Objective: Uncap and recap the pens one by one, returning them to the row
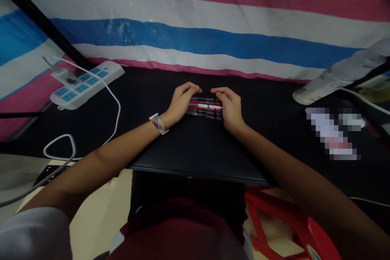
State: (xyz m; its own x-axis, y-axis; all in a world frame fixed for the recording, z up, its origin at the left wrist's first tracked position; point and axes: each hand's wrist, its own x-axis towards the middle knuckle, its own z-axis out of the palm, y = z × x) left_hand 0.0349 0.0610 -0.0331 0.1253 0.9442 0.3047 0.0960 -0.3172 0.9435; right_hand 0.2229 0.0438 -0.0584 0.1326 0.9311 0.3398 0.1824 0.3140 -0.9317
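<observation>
Several pens (204, 107) lie side by side on the black table, roughly parallel to its front edge. One has a white and red barrel; others look clear or dark. My left hand (182, 99) is curled round their left ends, covering them, with thumb and fingers close together. At the opposite ends my right hand (230, 107) bends inward in the same way, its palm against the pen tips. Between the fingertips of both hands a gap shows just beyond the pens. A patterned band is on my left wrist.
A white power strip (88, 85) with a plugged-in adapter sits at the back left, its white cable (118, 109) looping over the table (195, 150). A pale cylindrical object (332, 77) leans at the right. A red stool (286, 219) stands below the table's front edge.
</observation>
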